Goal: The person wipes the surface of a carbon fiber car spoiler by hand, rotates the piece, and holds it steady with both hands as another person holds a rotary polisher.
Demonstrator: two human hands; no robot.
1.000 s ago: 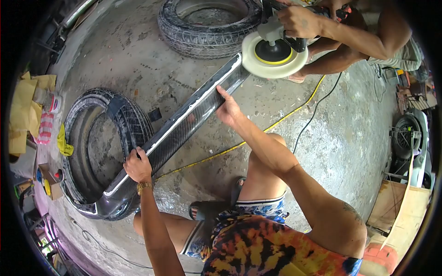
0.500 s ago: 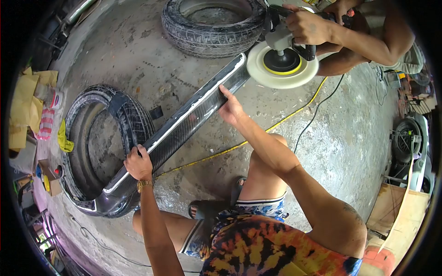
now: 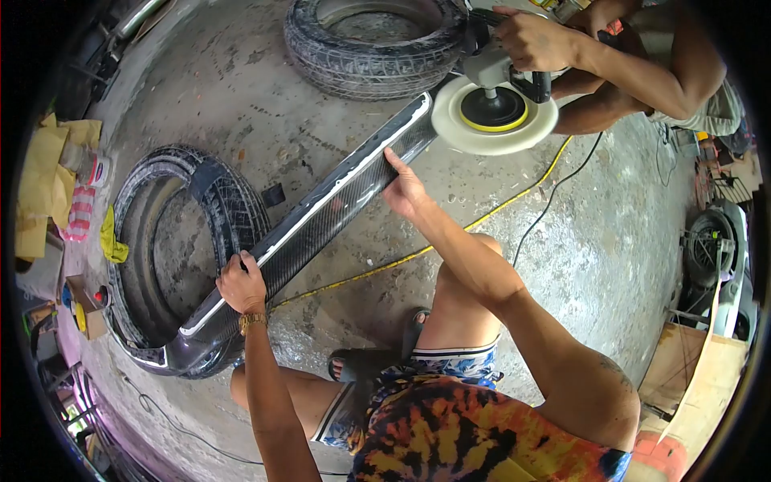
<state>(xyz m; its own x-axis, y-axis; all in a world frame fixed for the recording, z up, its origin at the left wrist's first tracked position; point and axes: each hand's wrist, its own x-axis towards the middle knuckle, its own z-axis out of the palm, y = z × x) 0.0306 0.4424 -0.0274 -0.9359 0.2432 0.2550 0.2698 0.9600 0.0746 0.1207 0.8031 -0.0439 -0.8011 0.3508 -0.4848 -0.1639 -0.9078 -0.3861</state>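
A long, glossy panel with a carbon-fibre weave point(image 3: 345, 194) and a white-edged rim slants across the middle, looking like a car body part. My left hand point(image 3: 241, 283) wraps around its lower part, beside the near tyre. Farther up, my right hand point(image 3: 404, 189) grips the near edge, thumb on the face and fingers hidden underneath. At the panel's far end is the white pad point(image 3: 450, 128) of a polisher point(image 3: 490, 66). A co-worker's hand point(image 3: 536, 42) holds that polisher. The panel's curved lower end point(image 3: 197, 353) overlaps the near tyre.
One tyre point(image 3: 233, 201) lies at left, another tyre point(image 3: 373, 68) at the far side. A yellow cord point(image 3: 474, 223) and a black cable point(image 3: 540, 205) cross the concrete floor point(image 3: 594, 249). Brown paper point(image 3: 40, 189) and a yellow cloth point(image 3: 112, 237) are at left, boards point(image 3: 707, 377) at right.
The polisher and the co-worker's hand have shifted very slightly. Both my hands keep their places on the panel, which has hardly moved.
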